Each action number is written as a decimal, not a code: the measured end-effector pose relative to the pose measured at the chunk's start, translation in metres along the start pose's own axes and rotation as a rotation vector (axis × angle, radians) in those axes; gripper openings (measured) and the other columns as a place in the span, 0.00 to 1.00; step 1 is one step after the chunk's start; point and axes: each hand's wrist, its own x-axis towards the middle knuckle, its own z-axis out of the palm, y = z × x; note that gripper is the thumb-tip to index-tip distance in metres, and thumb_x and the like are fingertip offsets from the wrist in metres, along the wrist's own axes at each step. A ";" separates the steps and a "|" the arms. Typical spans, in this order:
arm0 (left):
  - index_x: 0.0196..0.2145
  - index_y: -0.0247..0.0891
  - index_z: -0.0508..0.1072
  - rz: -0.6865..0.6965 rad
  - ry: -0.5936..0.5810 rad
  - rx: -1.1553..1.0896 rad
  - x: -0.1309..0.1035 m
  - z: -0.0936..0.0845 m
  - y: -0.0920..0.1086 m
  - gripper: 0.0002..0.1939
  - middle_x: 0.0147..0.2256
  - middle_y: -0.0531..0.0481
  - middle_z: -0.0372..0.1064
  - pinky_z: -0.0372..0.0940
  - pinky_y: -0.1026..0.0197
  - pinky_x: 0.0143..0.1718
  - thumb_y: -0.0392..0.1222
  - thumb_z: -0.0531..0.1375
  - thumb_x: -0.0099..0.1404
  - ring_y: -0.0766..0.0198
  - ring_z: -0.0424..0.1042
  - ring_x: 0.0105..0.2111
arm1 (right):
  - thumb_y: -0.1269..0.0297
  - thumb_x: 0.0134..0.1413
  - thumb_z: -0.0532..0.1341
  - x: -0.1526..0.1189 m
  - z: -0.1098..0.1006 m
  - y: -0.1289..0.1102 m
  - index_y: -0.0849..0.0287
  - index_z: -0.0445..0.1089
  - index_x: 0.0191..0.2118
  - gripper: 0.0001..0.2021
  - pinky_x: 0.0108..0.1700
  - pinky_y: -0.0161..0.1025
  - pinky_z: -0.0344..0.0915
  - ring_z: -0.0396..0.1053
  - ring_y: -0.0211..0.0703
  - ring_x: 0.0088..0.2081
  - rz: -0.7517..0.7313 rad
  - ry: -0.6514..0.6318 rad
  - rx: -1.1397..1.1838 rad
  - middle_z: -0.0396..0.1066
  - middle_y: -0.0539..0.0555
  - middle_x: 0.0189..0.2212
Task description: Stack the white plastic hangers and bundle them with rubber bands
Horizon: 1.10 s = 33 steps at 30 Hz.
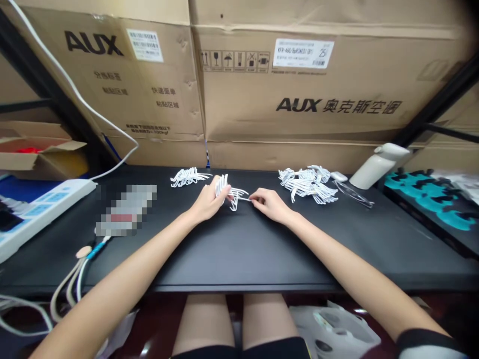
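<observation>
My left hand (210,199) is closed around a bunch of thin white bent strips (222,185), cord-like or wire-like; their exact kind I cannot make out. Several strip ends fan out from it to the right. With thumb and fingertips, my right hand (270,203) pinches the tip of one white strip (245,199) that reaches across from the bunch. A small pile of similar white strips (187,177) lies behind my left hand. To the right of my right hand is a larger heap of white strips (309,183).
Large cardboard boxes (239,119) stand along the back of the black table (232,254). At the right are glasses (354,193), a leaning white bottle (377,167) and a rack with teal items (430,199). A power strip (48,212) and a blurred-out flat object (127,209) with a cable lie left.
</observation>
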 end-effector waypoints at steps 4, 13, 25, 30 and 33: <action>0.36 0.39 0.60 -0.033 0.001 -0.072 0.001 0.003 -0.002 0.14 0.28 0.50 0.74 0.66 0.59 0.33 0.54 0.50 0.67 0.60 0.74 0.28 | 0.75 0.54 0.57 -0.001 0.001 -0.001 0.63 0.74 0.35 0.08 0.34 0.34 0.62 0.64 0.34 0.26 -0.032 0.001 0.000 0.69 0.54 0.31; 0.36 0.39 0.58 -0.065 -0.112 -0.035 -0.001 0.006 -0.001 0.15 0.24 0.51 0.74 0.66 0.58 0.32 0.55 0.49 0.67 0.58 0.74 0.25 | 0.76 0.54 0.58 -0.002 -0.001 -0.002 0.63 0.74 0.35 0.08 0.33 0.33 0.62 0.64 0.35 0.26 -0.029 -0.011 0.005 0.70 0.54 0.30; 0.39 0.39 0.60 -0.098 -0.056 0.044 0.000 0.001 -0.002 0.17 0.29 0.48 0.76 0.67 0.58 0.32 0.57 0.50 0.66 0.57 0.75 0.26 | 0.74 0.52 0.57 -0.007 -0.043 0.012 0.62 0.74 0.31 0.08 0.32 0.35 0.63 0.69 0.40 0.27 0.135 -0.207 -0.078 0.73 0.54 0.27; 0.36 0.39 0.58 -0.093 0.030 0.004 0.002 -0.005 -0.001 0.16 0.26 0.49 0.75 0.63 0.63 0.23 0.56 0.52 0.65 0.62 0.72 0.20 | 0.68 0.52 0.59 -0.008 -0.064 0.020 0.63 0.71 0.31 0.05 0.32 0.37 0.68 0.71 0.41 0.25 0.287 -0.200 0.171 0.72 0.53 0.23; 0.36 0.39 0.55 -0.094 -0.018 -0.227 0.004 -0.002 -0.001 0.17 0.30 0.48 0.75 0.58 0.67 0.16 0.56 0.52 0.66 0.67 0.69 0.17 | 0.62 0.51 0.62 -0.008 -0.073 0.017 0.62 0.72 0.33 0.08 0.35 0.38 0.69 0.73 0.41 0.27 0.246 -0.135 0.357 0.73 0.53 0.24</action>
